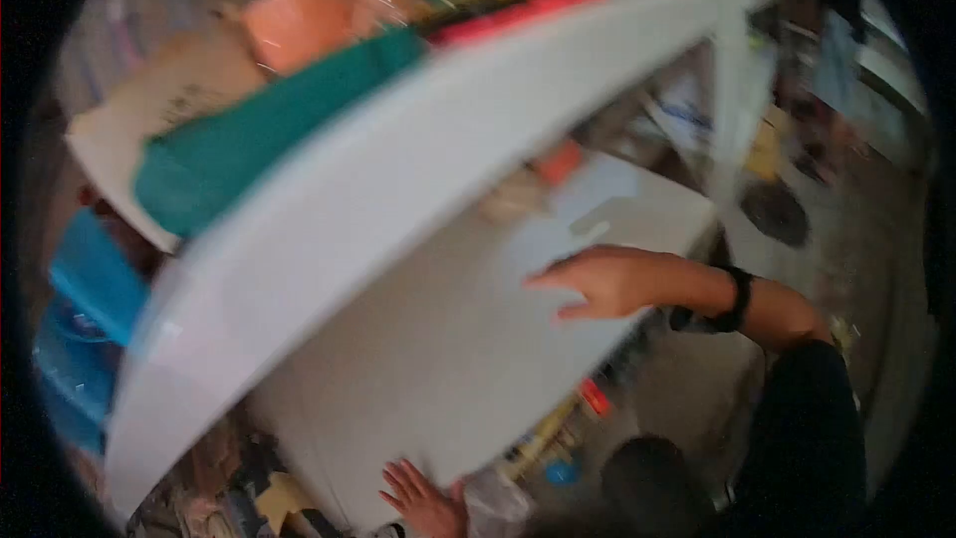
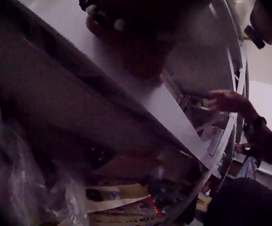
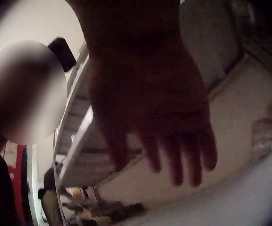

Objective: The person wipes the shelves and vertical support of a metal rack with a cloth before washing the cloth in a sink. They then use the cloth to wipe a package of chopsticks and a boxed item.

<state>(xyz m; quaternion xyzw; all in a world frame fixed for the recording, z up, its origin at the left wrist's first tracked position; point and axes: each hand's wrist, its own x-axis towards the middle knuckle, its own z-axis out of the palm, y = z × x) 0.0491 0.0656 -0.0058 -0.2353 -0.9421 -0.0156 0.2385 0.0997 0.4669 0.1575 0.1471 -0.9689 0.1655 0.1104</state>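
Note:
A pale tabletop (image 1: 398, 359) lies under a raised white shelf edge (image 1: 349, 199). Over the right part of the tabletop hovers my right hand (image 1: 612, 284), holding nothing, its fingers extended, a black band on the wrist. In the right wrist view the same hand (image 3: 150, 103) hangs dark with its fingers spread and straight. My left hand (image 1: 428, 508) is at the tabletop's near edge, fingers spread, beside a clear plastic bag (image 1: 496, 503); whether it touches the surface cannot be told. The left wrist view shows that hand (image 2: 136, 52) dark above the white surface (image 2: 171, 108).
On the shelf are a green cloth-like item (image 1: 269, 139), an orange bundle (image 1: 304, 20) and red items (image 1: 523, 15). Blue plastic objects (image 1: 95, 259) stand at left. A white post (image 1: 732, 70) rises at the right. Another person (image 1: 841, 40) stands at the far right.

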